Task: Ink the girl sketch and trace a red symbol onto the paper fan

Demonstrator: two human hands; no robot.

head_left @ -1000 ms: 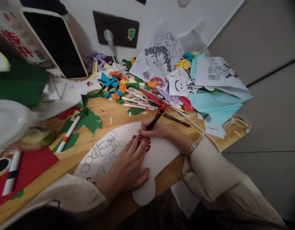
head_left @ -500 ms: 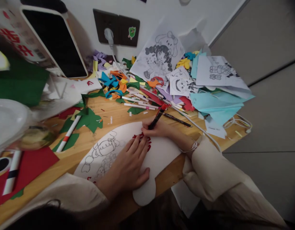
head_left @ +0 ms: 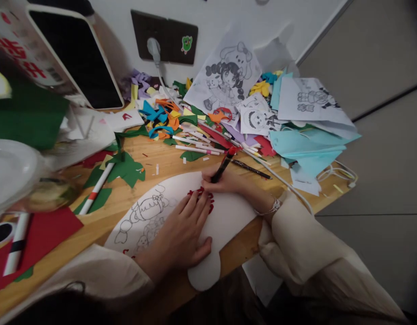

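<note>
A white paper cutout (head_left: 228,221) with a rounded upper edge and a rounded tab at the bottom lies on the wooden table. Pencil and line drawings of cartoon figures (head_left: 149,207) cover its left part, and red marks (head_left: 211,201) show near its middle. My left hand (head_left: 184,230) rests flat on the paper, fingers stretched out, partly covering the red marks. Just above those fingertips, my right hand (head_left: 222,181) grips a black marker with a red end (head_left: 224,164). Its tip is hidden behind the fingers.
Coloured paper scraps (head_left: 161,115) and several pens (head_left: 198,144) lie along the wall. A phone (head_left: 77,58) leans at the back left. A white cable (head_left: 279,176) crosses behind my right arm. Printed drawings (head_left: 225,76) stand at the back; a white plate (head_left: 11,171) is at left.
My right hand and the marker have shifted very slightly to the right. My left hand stays in place on the paper.
</note>
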